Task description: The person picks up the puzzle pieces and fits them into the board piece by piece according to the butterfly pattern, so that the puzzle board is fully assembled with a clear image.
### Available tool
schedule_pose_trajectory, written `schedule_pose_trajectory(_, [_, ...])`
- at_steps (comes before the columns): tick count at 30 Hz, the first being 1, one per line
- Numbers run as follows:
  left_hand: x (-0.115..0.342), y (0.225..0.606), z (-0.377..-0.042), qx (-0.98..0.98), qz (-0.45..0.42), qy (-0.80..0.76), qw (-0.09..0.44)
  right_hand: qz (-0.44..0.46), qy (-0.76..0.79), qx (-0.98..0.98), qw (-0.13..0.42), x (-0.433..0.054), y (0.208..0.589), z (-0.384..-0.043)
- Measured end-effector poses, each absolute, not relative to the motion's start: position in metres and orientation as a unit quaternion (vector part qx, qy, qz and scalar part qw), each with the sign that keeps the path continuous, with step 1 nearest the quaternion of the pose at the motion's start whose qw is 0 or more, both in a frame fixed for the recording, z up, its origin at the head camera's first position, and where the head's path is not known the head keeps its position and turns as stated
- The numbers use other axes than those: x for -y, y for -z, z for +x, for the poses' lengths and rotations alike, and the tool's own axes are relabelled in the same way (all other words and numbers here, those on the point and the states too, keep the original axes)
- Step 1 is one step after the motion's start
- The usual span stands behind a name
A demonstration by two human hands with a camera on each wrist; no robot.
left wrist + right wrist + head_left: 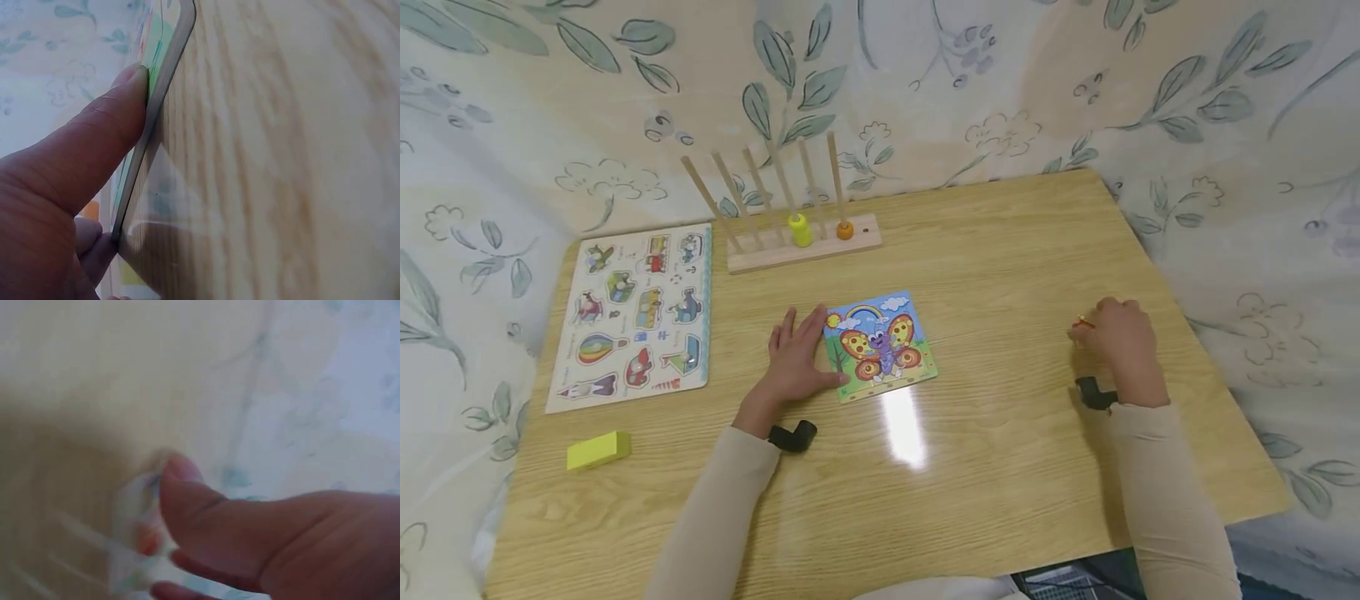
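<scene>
A square butterfly picture puzzle (pixel 886 348) lies flat near the middle of the table. My left hand (pixel 795 360) spans its left side, thumb at the lower left corner and a fingertip at the upper left. In the left wrist view the thumb (pixel 103 134) rests on the edge of the puzzle board (pixel 164 75). Off to the right, my right hand (pixel 1122 337) is over the table, pinching a small red and yellow piece (pixel 1081 323). The right wrist view is blurred, with an orange-red patch on the piece (pixel 149 540) beside the thumb.
A wooden peg stand (pixel 808 250) with upright rods, yellow rings and an orange bead stands at the back. The vehicle puzzle board (pixel 632 312) lies on the left, a yellow block (pixel 598 451) in front of it. Patterned cloth (pixel 940 92) hangs behind the table.
</scene>
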State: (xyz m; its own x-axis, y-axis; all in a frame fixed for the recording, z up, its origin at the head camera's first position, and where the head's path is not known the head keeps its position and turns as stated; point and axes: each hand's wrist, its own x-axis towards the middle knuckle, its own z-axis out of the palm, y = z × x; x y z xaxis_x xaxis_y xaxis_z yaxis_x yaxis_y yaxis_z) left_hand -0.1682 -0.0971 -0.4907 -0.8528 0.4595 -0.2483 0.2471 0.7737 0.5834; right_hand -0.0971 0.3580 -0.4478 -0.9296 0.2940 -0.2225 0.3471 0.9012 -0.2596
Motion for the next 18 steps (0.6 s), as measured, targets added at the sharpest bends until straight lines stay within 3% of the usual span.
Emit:
schedule_pose_trajectory(4, [0.098, 0.491, -0.168, -0.92, 0.196, -0.281, 0.19, 0.154, 0.162, -0.969, 0.102, -0.373, 0.454, -0.09])
schedule_pose_trajectory(8, [0.098, 0.49, -0.168, -0.92, 0.193, -0.282, 0.189, 0.146, 0.195, -0.965, 0.094, -0.356, 0.449, -0.095])
schedule_pose_trajectory(14, [0.097, 0.488, -0.167, -0.921, 0.19, -0.278, 0.195, 0.082, 0.334, -0.937, 0.065, -0.274, 0.444, -0.112])
schedule_pose_trajectory(18, [0.097, 0.488, -0.168, -0.922, 0.191, -0.275, 0.193, 0.06, 0.461, -0.882, 0.081, -0.21, 0.45, -0.117])
